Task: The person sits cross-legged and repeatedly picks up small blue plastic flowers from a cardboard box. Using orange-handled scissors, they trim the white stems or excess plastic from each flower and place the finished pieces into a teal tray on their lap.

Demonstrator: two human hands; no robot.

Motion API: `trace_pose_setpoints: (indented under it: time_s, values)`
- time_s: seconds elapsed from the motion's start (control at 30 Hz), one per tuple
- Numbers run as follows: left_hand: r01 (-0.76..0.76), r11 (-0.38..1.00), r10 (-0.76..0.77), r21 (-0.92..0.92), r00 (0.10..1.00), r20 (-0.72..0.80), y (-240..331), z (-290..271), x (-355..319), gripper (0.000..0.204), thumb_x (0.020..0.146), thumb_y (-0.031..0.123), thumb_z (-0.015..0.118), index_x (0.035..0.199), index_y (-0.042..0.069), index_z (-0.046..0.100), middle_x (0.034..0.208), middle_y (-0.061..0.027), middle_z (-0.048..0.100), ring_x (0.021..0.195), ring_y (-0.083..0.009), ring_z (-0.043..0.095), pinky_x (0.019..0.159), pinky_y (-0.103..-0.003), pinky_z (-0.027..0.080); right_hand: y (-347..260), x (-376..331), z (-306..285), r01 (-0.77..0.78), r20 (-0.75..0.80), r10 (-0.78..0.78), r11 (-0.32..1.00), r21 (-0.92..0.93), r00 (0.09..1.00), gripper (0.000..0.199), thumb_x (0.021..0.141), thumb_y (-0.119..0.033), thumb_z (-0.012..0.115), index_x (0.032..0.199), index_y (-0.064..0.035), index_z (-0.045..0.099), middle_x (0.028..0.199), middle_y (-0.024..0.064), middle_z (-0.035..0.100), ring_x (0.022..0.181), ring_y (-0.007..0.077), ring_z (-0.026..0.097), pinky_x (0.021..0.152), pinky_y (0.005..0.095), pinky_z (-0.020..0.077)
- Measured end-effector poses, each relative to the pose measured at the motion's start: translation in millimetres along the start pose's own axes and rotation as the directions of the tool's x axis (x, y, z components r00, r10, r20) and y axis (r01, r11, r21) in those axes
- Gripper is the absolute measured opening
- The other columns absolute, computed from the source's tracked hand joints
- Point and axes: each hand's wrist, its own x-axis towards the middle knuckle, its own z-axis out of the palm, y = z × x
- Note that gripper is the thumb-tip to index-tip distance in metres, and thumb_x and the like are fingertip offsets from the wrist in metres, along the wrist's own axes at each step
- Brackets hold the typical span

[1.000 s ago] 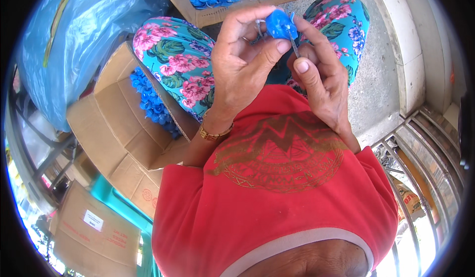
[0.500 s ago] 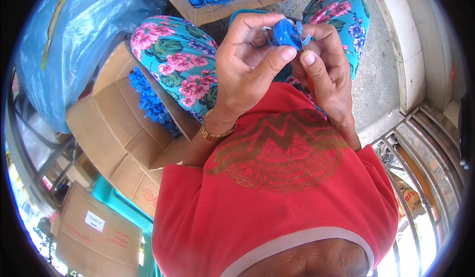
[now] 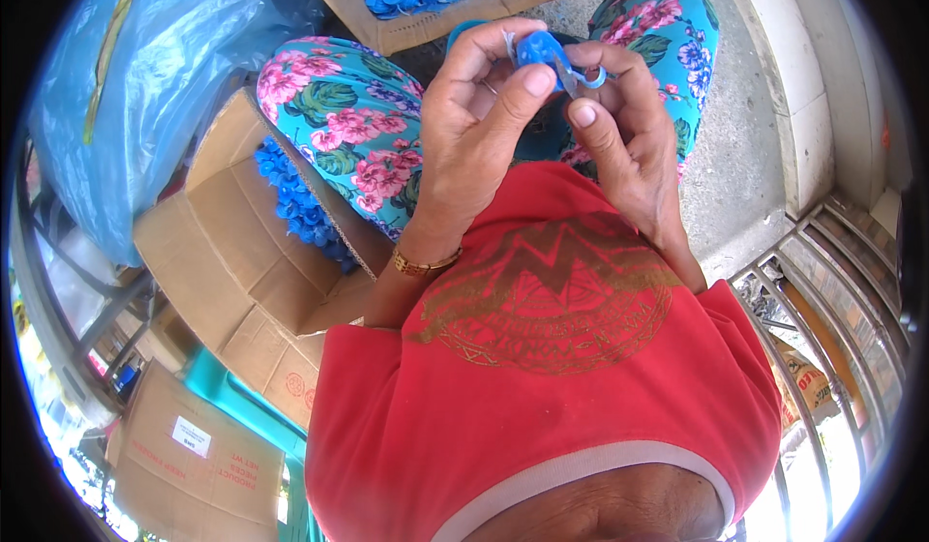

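Observation:
My left hand [image 3: 474, 116] pinches a small blue plastic piece [image 3: 538, 48], rounded like a cap, between thumb and fingers above my lap. A whitish-clear thin sliver sticks up at the piece's left side. Closed beside it, my right hand [image 3: 634, 131] holds a small knife; its thin grey blade [image 3: 565, 77] lies against the piece's right side. The knife's handle is hidden in the fingers. A curled light-blue strip [image 3: 592, 79] hangs by the blade, close to my right fingertips.
An open cardboard box [image 3: 223, 223] with blue plastic pieces [image 3: 295, 198] stands at my left. Another carton [image 3: 416, 29] full of them lies ahead. A blue plastic bag [image 3: 184, 77] is at far left, metal railings [image 3: 823, 319] at right.
Both hands have shifted slightly left. The blue piece has turned in my left fingers, and the blade and curled strip now show more plainly.

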Motion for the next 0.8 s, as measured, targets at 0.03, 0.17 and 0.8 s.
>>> trace_pose_setpoints:
  time_s: [0.03,0.17,0.8]
  values:
    - [0.013,0.997,-0.015,-0.073,1.000,-0.018,2,1,0,0.033,0.093,0.016,0.052,0.120,-0.004,0.047,0.107,-0.0099,0.057,0.096,-0.0156,0.057,0.087,-0.032,0.048,-2,-1,1,0.006,0.006,-0.006,1.000,0.011,1.000,0.031,0.090,-0.013,0.058,0.118,-0.0031,0.048,0.064,-0.0011,0.046,0.061,0.0054,0.041,0.059,0.0207,0.0361]
    - [0.009,0.994,-0.014,-0.109,0.999,-0.045,1,1,0,0.035,0.096,0.021,0.049,0.120,-0.004,0.048,0.104,-0.0089,0.058,0.093,-0.0140,0.057,0.084,-0.030,0.048,-8,-3,1,-0.007,0.045,0.011,0.996,-0.090,0.999,0.036,0.089,-0.012,0.058,0.121,-0.0030,0.048,0.066,0.0006,0.049,0.063,0.0069,0.044,0.060,0.0212,0.0381]
    - [0.092,0.994,-0.098,0.054,0.989,0.108,-2,-6,4,0.043,0.098,0.028,0.043,0.121,-0.007,0.050,0.104,-0.0093,0.060,0.092,-0.0126,0.056,0.080,-0.028,0.046,4,4,-3,-0.109,0.093,0.083,0.941,0.322,0.992,0.023,0.092,-0.011,0.055,0.110,-0.0027,0.045,0.084,0.0052,0.062,0.078,0.0086,0.057,0.070,0.0229,0.0452]
